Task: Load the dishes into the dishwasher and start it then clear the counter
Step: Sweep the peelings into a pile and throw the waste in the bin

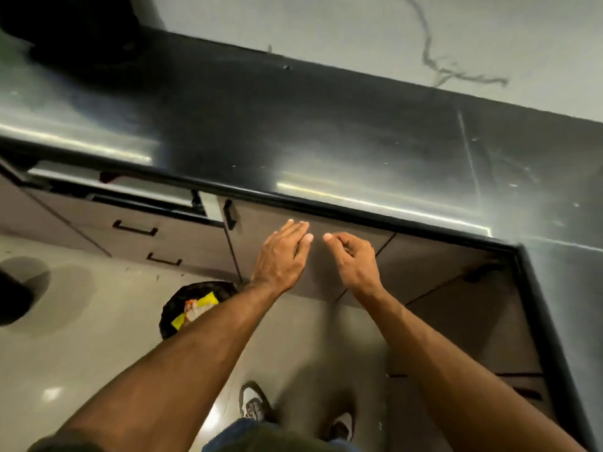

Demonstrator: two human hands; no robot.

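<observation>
A dark, glossy counter [359, 151] runs across the view, its visible stretch bare of dishes. Below its left part a dishwasher [124, 194] appears slightly ajar; its door likely swings heavy and stiff, best taken along the top edge. Both hands hover empty before a cabinet door [319, 256]: left hand [282, 252] flat with fingers together, right hand [354, 256] loosely curled. A lined bin [195, 305] stands on the floor nearby.
</observation>
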